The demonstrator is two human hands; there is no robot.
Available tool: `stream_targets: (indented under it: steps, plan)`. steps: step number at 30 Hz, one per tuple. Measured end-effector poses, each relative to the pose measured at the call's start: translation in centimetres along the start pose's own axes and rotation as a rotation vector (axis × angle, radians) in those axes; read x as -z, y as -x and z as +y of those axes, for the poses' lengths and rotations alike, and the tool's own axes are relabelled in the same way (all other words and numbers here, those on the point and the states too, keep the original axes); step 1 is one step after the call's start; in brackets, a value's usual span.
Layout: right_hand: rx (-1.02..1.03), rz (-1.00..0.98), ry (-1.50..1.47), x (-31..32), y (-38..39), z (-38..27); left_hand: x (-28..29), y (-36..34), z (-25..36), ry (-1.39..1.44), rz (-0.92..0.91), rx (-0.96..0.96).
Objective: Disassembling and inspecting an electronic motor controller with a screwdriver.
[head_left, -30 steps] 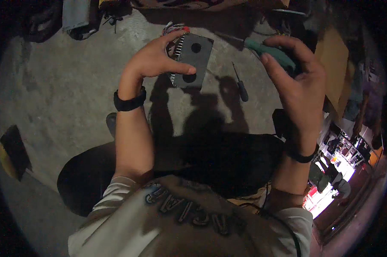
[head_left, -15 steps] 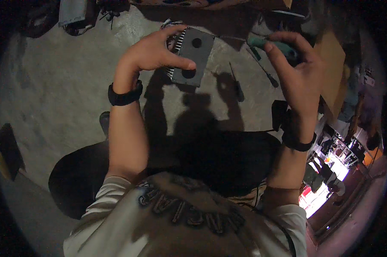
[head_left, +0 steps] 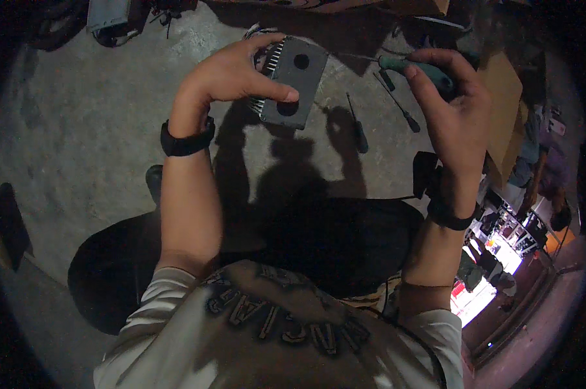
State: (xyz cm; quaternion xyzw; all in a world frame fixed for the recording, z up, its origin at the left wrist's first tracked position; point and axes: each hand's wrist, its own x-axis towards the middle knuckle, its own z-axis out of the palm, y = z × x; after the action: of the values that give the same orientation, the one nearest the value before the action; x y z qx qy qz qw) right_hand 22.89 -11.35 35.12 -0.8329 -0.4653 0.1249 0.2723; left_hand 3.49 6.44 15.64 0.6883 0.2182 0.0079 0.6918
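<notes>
My left hand (head_left: 231, 81) grips a dark grey, flat rectangular metal case (head_left: 303, 74) with two round dark openings and a row of pale fins or teeth along its left edge. The thumb presses on its face beside the lower opening, while the fingers behind it are mostly hidden. Between thumb and fingers of my right hand (head_left: 452, 97) is a screwdriver (head_left: 422, 70) with a green handle. Its thin shaft points left toward the case's upper right corner; whether the tip touches is too dark to tell.
Two more screwdrivers, one nearer (head_left: 359, 129) and one farther right (head_left: 400, 107), lie on the concrete floor (head_left: 111, 110). A cardboard box (head_left: 503, 113) stands at the right. Far left sits a grey boxy object (head_left: 108, 14) beside dark coiled items. My dark-clothed legs (head_left: 306, 240) are folded in front.
Both hands keep their holds. The case sits slightly higher and is turned a little, and the screwdriver handle has shifted slightly right.
</notes>
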Motion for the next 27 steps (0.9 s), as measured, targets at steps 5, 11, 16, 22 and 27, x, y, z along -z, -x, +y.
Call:
stream_targets:
  steps: [5,11,16,22,27]
  plan:
    - [0.0,0.003,0.019,-0.1,0.0,0.1,0.0,-0.3,-0.3,0.002,0.0,-0.032]
    - [-0.052,-0.02,-0.012,-0.1,0.2,-0.3,0.1,0.4,0.4,-0.052,0.038,0.01]
    - [0.106,-0.082,-0.002,0.0,0.5,-0.6,0.1,0.6,1.1,-0.051,0.046,0.016]
    - [0.273,-0.146,0.057,0.2,0.4,-0.9,0.2,0.8,2.1,-0.015,0.022,0.017]
    - [0.305,-0.158,0.062,0.3,0.3,-0.9,0.2,0.7,1.9,-0.092,0.048,0.024]
